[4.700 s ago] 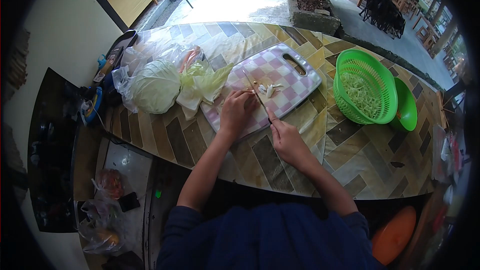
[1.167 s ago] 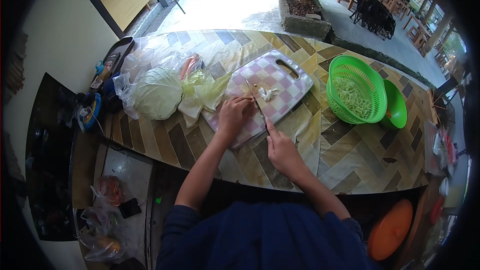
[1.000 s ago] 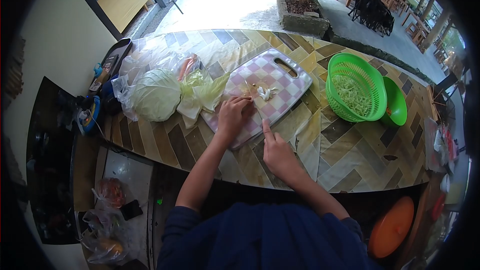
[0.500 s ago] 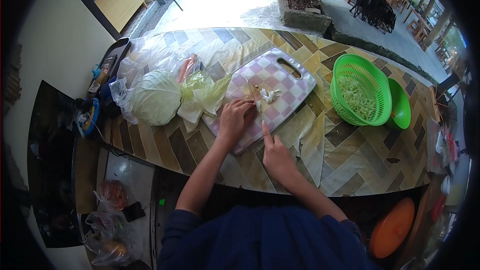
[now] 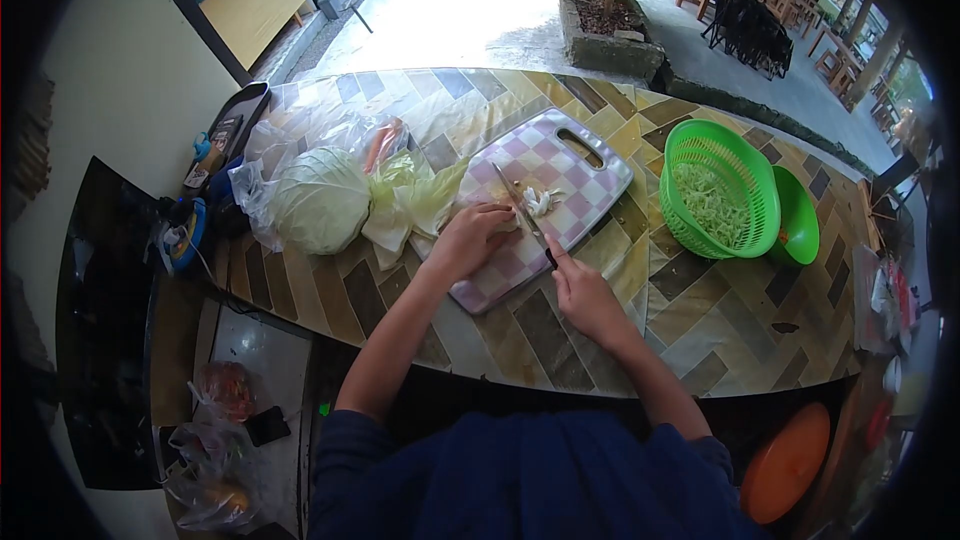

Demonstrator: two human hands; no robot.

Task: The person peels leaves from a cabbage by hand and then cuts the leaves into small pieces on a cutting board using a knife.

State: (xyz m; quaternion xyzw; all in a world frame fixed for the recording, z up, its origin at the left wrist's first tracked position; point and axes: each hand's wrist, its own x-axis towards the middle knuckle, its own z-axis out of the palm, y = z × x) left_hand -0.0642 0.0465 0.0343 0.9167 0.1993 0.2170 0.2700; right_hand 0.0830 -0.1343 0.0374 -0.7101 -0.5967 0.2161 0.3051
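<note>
A kitchen knife (image 5: 520, 206) is in my right hand (image 5: 585, 298), the forefinger stretched along its handle. Its blade slants up and left over the pink-and-white checked cutting board (image 5: 580, 185). On the board, my left hand (image 5: 475, 240) has its fingers bent together on a small white vegetable piece, mostly hidden under the fingertips. Several white cut pieces (image 5: 542, 202) lie just right of the blade. Loose cabbage leaves (image 5: 415, 202) overlap the board's left edge, and a whole cabbage (image 5: 320, 202) sits beside them.
A green colander (image 5: 760, 215) with shredded cabbage (image 5: 710, 205) stands right of the board, against a green bowl (image 5: 800, 215). Clear plastic bags (image 5: 265, 150) and a carrot (image 5: 383, 143) lie at the back left. An orange lid-like disc (image 5: 787, 462) is below the table (image 5: 690, 340).
My right hand has shifted right with the knife, so more of the blade and handle shows. My left hand stays on the board. The whole view has shifted slightly.
</note>
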